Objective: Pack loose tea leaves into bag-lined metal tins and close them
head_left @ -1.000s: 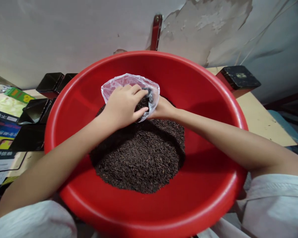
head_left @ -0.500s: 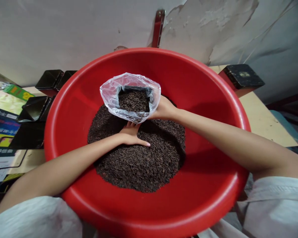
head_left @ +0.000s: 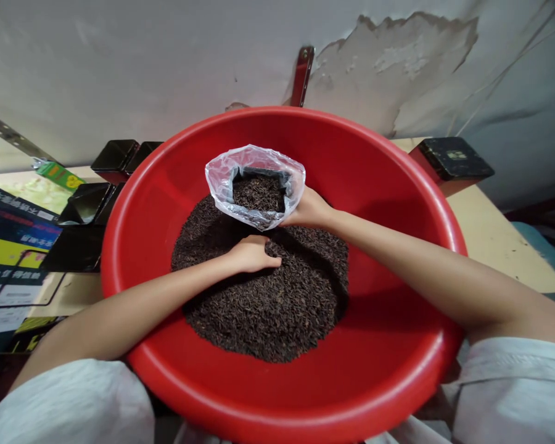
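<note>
- Clear plastic liner (head_left: 219, 190) looked slippery; the box (head_left: 264, 172) inside, above the basin (head_left: 287, 394), seemed stiff, best held by its sides.
- My right hand (head_left: 312, 208) clasped it.
- My left hand (head_left: 252, 254) rested among pellets (head_left: 272, 308), its grip unclear.

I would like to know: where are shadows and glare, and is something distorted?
Head view: glare streaks the red basin at the lower right rim; head view: shadow darkens its inner right side and the heap below the clear bag; head view: the wall dims toward upper right, and the forearms look stretched, likely by a wide lens.
</note>
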Available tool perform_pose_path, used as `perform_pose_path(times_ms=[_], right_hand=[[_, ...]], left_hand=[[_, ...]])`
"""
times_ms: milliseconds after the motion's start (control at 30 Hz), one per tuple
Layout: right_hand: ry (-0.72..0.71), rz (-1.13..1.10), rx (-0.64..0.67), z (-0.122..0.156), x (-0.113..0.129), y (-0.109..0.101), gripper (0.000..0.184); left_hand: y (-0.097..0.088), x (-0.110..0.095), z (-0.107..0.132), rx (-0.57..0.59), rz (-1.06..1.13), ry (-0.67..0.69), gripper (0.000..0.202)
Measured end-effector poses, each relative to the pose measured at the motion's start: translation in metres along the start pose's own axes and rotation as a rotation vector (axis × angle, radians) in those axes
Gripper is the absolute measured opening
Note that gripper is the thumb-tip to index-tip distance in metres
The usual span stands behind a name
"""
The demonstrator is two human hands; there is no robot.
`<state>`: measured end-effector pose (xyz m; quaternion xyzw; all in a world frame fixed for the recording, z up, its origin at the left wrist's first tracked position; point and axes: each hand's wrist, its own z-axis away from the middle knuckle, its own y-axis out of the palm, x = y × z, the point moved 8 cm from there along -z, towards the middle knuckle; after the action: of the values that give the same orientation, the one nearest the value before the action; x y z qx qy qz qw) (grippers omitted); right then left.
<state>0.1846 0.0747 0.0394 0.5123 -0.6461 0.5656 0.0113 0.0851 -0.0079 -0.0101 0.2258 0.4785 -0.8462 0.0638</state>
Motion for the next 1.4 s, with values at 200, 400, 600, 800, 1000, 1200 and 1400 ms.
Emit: perform_pose_path(times_ms=[200,400,600,800,1000,1200,1400], right_hand=[[-0.022,0.012,-0.026,0.001,0.003,0.001,0.089],[-0.03,-0.027,-0.033,0.003,0.005,0.002,0.084],[-0.027,0.017,-0.03,0.004,0.007,0.003,0.103],[-0.007,-0.045,-0.032,0.004,0.004,0.005,0.1],[0.05,-0.172,-0.093,0.006,-0.008,0.01,0.111],[-0.033,-0.256,-0.097,0.0,-0.002,0.006,0.116],[0.023,-0.266,-0.069,0.0,-0.005,0.006,0.122]], left_hand=[[-0.045,-0.04,0.054,0.035,0.391,0.142,0.038],[-0.129,-0.07,0.071,-0.407,0.064,0.236,0.032],[-0.133,-0.067,0.023,-0.54,-0.444,0.337,0.049],[-0.104,-0.057,0.048,-0.462,-0.465,0.254,0.045],[-0.073,-0.045,0.026,-0.127,-0.482,0.21,0.08],[-0.098,-0.052,0.016,-0.208,-0.37,0.246,0.062],[-0.1,-0.036,0.012,-0.19,-0.385,0.223,0.054]])
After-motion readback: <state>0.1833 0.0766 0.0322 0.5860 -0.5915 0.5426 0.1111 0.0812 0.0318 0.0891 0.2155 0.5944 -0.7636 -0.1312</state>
